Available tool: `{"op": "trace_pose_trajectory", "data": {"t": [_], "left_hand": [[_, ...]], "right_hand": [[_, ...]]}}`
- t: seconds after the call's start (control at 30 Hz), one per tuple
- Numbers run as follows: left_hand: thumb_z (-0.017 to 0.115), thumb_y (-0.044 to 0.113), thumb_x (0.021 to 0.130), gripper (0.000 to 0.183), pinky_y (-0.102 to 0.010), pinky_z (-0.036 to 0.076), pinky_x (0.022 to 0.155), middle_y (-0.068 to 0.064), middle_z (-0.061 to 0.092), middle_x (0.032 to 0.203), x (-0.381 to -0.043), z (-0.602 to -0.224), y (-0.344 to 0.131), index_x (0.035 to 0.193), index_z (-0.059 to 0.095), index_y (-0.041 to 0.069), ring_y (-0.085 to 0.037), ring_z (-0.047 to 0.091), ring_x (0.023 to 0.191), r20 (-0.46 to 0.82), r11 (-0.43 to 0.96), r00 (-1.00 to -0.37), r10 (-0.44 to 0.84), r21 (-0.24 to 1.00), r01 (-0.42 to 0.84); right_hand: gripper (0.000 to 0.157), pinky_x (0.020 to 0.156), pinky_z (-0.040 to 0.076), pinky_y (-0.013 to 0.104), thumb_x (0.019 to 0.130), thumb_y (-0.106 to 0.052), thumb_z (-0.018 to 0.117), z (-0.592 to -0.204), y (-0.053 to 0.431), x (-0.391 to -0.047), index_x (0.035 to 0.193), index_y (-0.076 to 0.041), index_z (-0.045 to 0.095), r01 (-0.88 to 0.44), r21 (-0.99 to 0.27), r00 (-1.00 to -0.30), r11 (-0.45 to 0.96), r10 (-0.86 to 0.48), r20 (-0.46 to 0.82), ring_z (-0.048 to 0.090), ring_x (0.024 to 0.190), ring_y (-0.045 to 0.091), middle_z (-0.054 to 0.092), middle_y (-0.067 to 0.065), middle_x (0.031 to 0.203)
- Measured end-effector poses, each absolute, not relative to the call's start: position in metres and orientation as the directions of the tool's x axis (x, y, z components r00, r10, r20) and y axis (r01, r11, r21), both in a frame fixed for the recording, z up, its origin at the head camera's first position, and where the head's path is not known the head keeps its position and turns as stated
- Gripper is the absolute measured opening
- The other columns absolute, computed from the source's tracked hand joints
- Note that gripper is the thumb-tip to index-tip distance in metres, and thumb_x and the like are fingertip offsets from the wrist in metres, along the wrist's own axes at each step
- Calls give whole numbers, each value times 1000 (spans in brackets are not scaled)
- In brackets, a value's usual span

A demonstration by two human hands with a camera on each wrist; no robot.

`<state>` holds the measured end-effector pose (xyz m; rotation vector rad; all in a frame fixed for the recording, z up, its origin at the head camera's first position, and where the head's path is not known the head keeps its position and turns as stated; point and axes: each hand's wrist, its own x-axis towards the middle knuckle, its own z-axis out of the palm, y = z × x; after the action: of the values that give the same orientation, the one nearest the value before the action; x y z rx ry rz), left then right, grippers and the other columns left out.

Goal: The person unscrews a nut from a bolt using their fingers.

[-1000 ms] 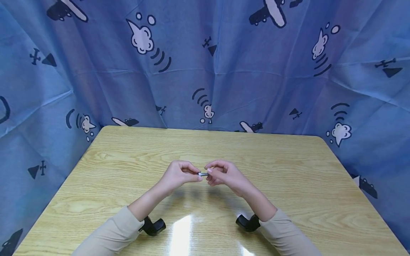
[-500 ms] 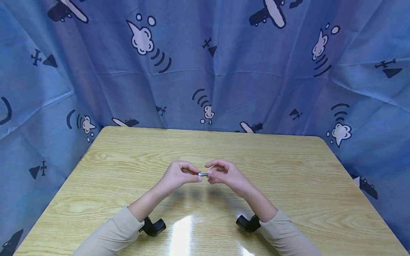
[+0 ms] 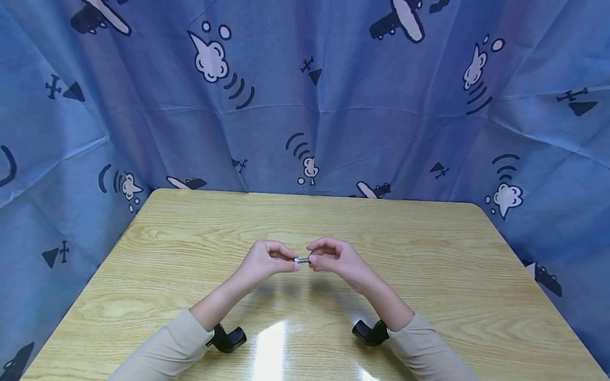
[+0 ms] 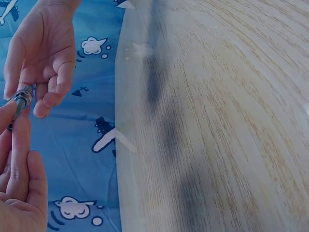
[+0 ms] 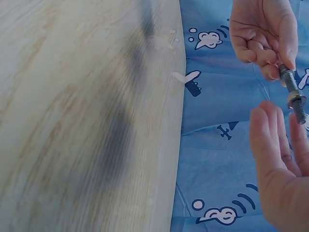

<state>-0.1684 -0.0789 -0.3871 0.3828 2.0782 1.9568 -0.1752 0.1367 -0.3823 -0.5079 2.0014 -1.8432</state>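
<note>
A small metal bolt (image 3: 302, 260) lies roughly level between the two hands, above the table. My left hand (image 3: 264, 262) pinches it at one end between thumb and fingertips. In the right wrist view the threaded shaft of the bolt (image 5: 291, 83) shows, with a nut (image 5: 296, 100) near its free end. At that end is my right hand (image 3: 335, 257). Its thumb is close to the nut, while the fingers (image 5: 268, 118) are spread away from the thumb. Whether the right thumb touches the nut is hard to tell. The left wrist view shows the nut (image 4: 21, 95) between both hands.
The wood-grain table (image 3: 190, 222) extends under both arms. A blue printed curtain (image 3: 305, 95) hangs behind it and along both sides. Black wrist mounts (image 3: 227, 338) jut out from the sleeves above the tabletop.
The right hand's fingers and thumb have shifted slightly around the bolt's free end; its lower fingers have drawn up. The left hand and the bolt stay almost where they were.
</note>
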Motion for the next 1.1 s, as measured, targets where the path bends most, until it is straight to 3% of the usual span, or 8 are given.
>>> {"op": "trace_pose_trajectory", "data": {"t": [0.17,0.43,0.63,0.8,0.93,1.1], "left_hand": [[76,5,74,24,-33,54,74,-11,70,83,-168,-386,-79,93,68,-7,-20,68,78,-7,55,-931,366,998,14],[76,4,74,24,-32,54,73,-10,70,82,-169,-387,-79,93,68,-8,-18,68,76,-9,56,-933,360,998,12],[76,3,74,23,-32,55,73,-11,70,82,-168,-387,-79,93,67,-9,-18,67,76,-4,44,-936,353,999,12],[76,4,74,23,-32,54,73,-11,70,82,-169,-386,-79,92,67,-8,-19,68,76,-4,48,-934,357,999,14],[76,3,74,23,-32,54,74,-10,70,82,-169,-386,-79,93,67,-9,-18,67,76,-3,46,-935,356,999,14],[76,4,74,23,-33,54,74,-10,70,82,-169,-387,-79,92,68,-8,-19,68,77,-1,48,-933,360,999,17]], "right_hand": [[29,73,55,35,93,-14,58,-382,136,-176,106,12,56,22,-997,-858,68,-511,-54,64,74,15,64,8,84],[32,76,53,29,83,-6,68,-381,136,-175,108,10,56,-8,-997,-869,79,-493,-32,62,81,15,62,10,95],[34,76,54,36,92,-15,59,-384,135,-176,112,12,52,30,-998,-842,57,-537,-56,64,77,17,63,10,88],[36,75,54,33,93,-12,58,-384,134,-176,111,18,50,24,-999,-839,48,-543,-46,64,78,14,64,6,87],[34,78,54,35,88,-8,63,-383,135,-176,112,14,51,9,-999,-836,41,-548,-30,64,81,15,63,7,92],[29,75,55,37,91,-13,60,-383,134,-177,110,9,54,25,-998,-843,53,-536,-50,63,77,16,63,6,86]]}}
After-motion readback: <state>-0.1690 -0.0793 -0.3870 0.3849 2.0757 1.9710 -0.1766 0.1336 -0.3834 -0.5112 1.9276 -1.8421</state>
